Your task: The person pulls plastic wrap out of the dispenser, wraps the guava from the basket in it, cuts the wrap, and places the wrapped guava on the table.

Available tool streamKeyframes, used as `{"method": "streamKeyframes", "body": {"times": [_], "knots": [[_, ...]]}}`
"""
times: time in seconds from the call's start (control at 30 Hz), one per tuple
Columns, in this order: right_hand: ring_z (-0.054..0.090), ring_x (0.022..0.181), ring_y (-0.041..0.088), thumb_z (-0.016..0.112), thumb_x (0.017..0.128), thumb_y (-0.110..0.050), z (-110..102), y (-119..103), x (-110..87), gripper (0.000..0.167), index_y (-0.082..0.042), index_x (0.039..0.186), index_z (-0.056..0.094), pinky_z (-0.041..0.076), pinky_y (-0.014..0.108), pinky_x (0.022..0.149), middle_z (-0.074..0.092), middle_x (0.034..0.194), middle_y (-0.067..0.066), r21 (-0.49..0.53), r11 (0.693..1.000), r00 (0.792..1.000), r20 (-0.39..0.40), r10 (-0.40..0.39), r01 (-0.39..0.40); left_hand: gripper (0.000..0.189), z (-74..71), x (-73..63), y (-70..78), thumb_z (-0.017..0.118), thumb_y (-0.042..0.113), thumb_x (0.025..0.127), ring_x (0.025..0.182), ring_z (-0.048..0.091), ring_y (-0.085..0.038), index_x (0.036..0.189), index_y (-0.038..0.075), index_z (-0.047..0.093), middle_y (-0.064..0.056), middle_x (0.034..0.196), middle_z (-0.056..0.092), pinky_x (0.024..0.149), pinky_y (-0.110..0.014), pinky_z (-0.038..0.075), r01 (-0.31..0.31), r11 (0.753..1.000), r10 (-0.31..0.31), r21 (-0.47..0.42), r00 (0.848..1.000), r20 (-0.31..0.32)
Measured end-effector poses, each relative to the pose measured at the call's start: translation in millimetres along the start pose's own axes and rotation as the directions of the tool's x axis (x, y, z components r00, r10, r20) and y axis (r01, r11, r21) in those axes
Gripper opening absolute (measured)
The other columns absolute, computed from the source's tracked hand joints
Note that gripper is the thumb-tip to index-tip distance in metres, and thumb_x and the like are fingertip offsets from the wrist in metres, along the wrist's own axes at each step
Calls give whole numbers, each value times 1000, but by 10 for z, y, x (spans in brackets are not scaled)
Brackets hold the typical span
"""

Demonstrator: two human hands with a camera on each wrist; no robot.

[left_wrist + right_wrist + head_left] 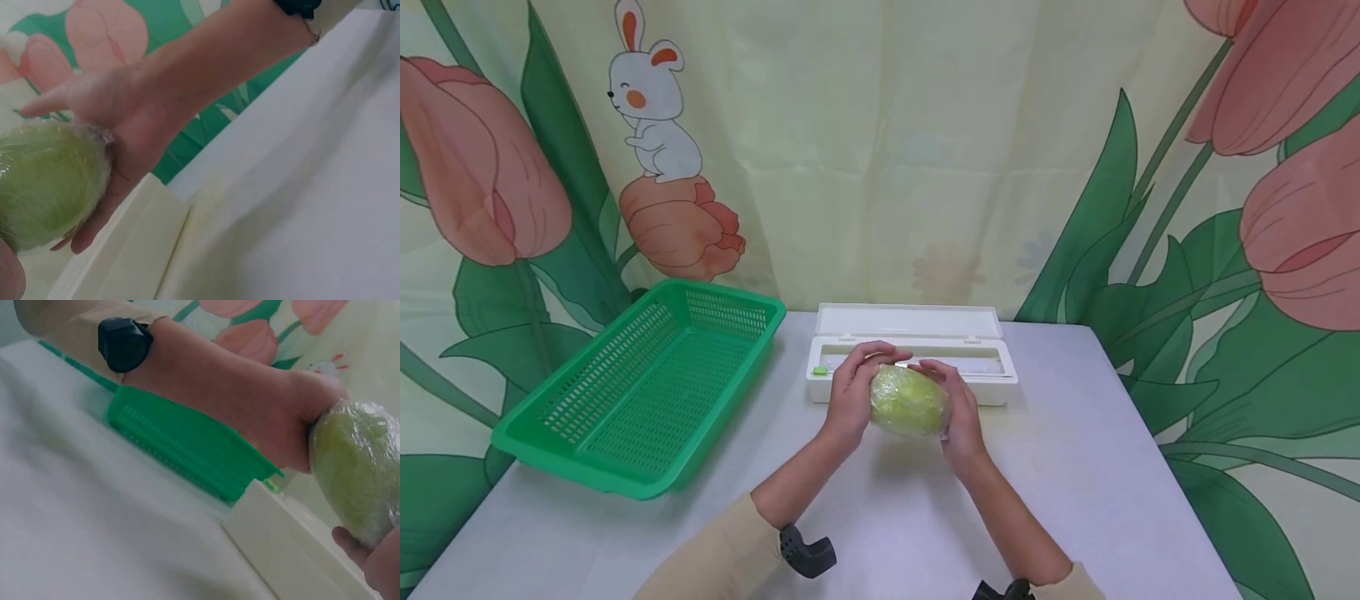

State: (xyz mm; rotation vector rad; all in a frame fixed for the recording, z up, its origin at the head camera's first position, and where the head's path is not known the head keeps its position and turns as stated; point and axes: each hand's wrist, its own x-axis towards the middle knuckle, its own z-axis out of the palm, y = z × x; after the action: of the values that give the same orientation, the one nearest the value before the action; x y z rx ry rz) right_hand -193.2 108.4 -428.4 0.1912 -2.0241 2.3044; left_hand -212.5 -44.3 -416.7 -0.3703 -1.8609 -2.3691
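A rounded, light green piece of produce [908,402], wrapped in shiny clear cling film, is held between both hands above the table. My left hand [852,400] grips its left side, with the fingers reaching over the top. On the other side my right hand [961,417] holds it with curved fingers near its upper edge. The left wrist view shows the wrapped produce [50,181] against the right palm [119,125], thumb stretched out. Creased film glints on the produce [359,469] in the right wrist view. Just behind the hands stands a white cling film dispenser [917,392], lid raised.
A green perforated plastic basket [662,487] sits on the left of the table. The dispenser's lid [910,321] leans back, and a small green slider [820,370] is at its left end. A white cloth [1075,467] covers the table; a printed curtain [887,167] hangs behind.
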Motion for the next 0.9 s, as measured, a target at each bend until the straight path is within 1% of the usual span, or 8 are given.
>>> {"method": "streamKeyframes", "body": {"times": [0.07,0.17,0.23,0.4,0.53,0.7,0.8,0.9], "knots": [[58,116,14,39,102,-42,33,-12,-2,46,-6,127,56,51,23,89,60,130,12,71,997,999,-12,36,-36,34,9,-13,-5,32,0,93,118,62,-32,114,5,58,-15,119,68,94,-31,54,-27,1000,27,-6,1000,-8],[59,112,15,44,101,-39,81,-29,-4,43,-6,121,62,50,24,89,64,124,10,21,999,998,-51,46,-45,40,16,-31,-10,28,-6,90,118,63,-27,116,2,56,-13,127,65,102,-34,49,-118,993,118,9,993,10],[59,109,16,45,101,-36,97,-40,1,41,-6,116,67,50,26,89,67,118,8,-23,998,995,-84,54,-56,42,18,-37,3,25,-11,89,119,62,-30,117,-1,55,-14,132,61,106,-37,46,-179,984,178,13,983,39],[60,106,15,41,101,-27,93,-56,15,38,-5,110,71,47,31,91,70,113,7,-88,992,990,-119,81,-91,49,8,-19,50,24,-18,87,131,53,-25,121,0,54,-8,144,51,112,-44,39,-249,958,238,138,967,91],[61,104,15,41,100,-23,72,-54,25,37,-2,111,70,48,31,90,71,111,8,-76,992,991,-94,95,-102,55,-7,-16,68,25,-21,83,141,39,-21,123,4,53,-6,150,44,119,-45,28,-318,914,289,253,947,143],[63,93,12,41,100,-24,43,-52,36,41,5,114,66,52,26,81,71,98,1,-38,986,986,-51,160,-162,43,-7,-59,61,30,-12,94,133,50,-28,132,0,46,-16,135,59,115,-33,35,-451,838,365,306,881,300],[60,85,9,41,101,-24,31,-60,37,42,7,114,65,50,24,75,67,89,-5,-53,980,979,-75,188,-192,39,1,-69,25,34,-1,99,126,56,-26,134,2,50,-14,129,64,110,-30,42,-536,753,406,383,835,371],[59,87,8,42,101,-25,29,-80,34,41,4,113,68,49,24,78,69,92,-1,-103,977,980,-98,175,-184,39,11,-62,-13,35,4,99,132,52,-23,132,6,56,-11,138,57,111,-37,41,-578,681,437,449,813,384]]}}
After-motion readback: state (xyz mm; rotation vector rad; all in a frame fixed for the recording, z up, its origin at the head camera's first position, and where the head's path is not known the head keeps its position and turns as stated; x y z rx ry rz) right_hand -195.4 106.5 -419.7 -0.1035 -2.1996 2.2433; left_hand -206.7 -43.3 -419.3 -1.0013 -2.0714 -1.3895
